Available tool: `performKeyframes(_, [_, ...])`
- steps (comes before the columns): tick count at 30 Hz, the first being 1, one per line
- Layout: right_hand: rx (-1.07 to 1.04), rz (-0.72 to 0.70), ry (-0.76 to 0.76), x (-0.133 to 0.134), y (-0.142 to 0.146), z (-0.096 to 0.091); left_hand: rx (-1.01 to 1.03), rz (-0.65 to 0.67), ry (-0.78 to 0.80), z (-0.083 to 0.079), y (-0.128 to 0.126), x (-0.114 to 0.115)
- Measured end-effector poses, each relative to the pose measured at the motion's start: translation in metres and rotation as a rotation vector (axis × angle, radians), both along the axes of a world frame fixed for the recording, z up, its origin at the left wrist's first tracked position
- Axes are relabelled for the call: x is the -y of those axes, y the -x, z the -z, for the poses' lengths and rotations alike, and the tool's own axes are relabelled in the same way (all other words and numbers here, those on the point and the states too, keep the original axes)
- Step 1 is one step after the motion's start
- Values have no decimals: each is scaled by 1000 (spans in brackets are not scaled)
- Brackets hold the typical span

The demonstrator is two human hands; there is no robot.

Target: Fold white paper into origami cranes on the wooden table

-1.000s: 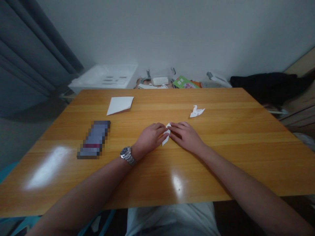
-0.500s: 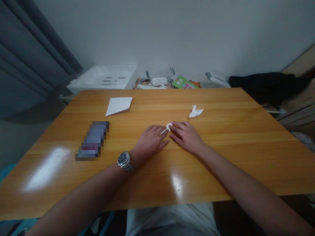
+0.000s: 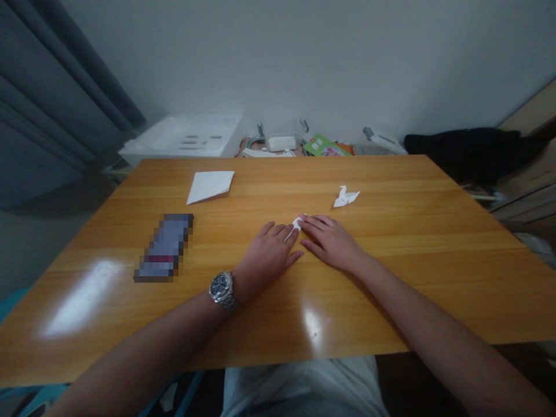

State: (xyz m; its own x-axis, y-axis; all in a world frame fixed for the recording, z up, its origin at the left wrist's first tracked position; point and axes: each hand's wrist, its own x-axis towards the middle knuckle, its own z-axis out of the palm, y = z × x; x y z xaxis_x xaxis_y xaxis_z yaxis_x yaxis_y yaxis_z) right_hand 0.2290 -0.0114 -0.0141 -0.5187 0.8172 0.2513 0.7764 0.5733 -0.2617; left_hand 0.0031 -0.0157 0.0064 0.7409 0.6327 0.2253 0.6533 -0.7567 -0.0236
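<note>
A small folded piece of white paper (image 3: 297, 223) lies on the wooden table, partly covered by fingers. My left hand (image 3: 271, 250) rests flat with its fingers stretched out, the fingertips pressing the paper from the left and the thumb pointing right, apart from it. From the other side, my right hand (image 3: 332, 242) touches the paper's right end with extended fingertips; its thumb is apart from them, nearer to me. Farther back on the right stands a white folded paper bird (image 3: 346, 197). How the paper under my fingers is folded cannot be made out.
A folded white sheet (image 3: 209, 186) lies at the table's back left, with a pixelated phone (image 3: 165, 248) nearer to me. Behind the table's far edge (image 3: 282, 157) are a white foam tray (image 3: 204, 134) and a green booklet (image 3: 325, 146). Dark cloth (image 3: 469, 147) lies at the right.
My left hand has shifted slightly right and toward me, its fingers a little more spread. The right hand's fingertips have moved slightly over the paper's end. The other things have stayed put.
</note>
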Motion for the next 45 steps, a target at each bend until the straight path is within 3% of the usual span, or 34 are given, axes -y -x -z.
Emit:
performKeyframes(13, [147,26,-32,0,2,4,-10,-44,-41,0,-6,3])
performKeyframes(30, [140,-53,26,-2,-2,6,5,-25,-51,2,-5,3])
performKeyframes(45, [118,-4,35,11,5,7,26,21,-4,1,2,-5])
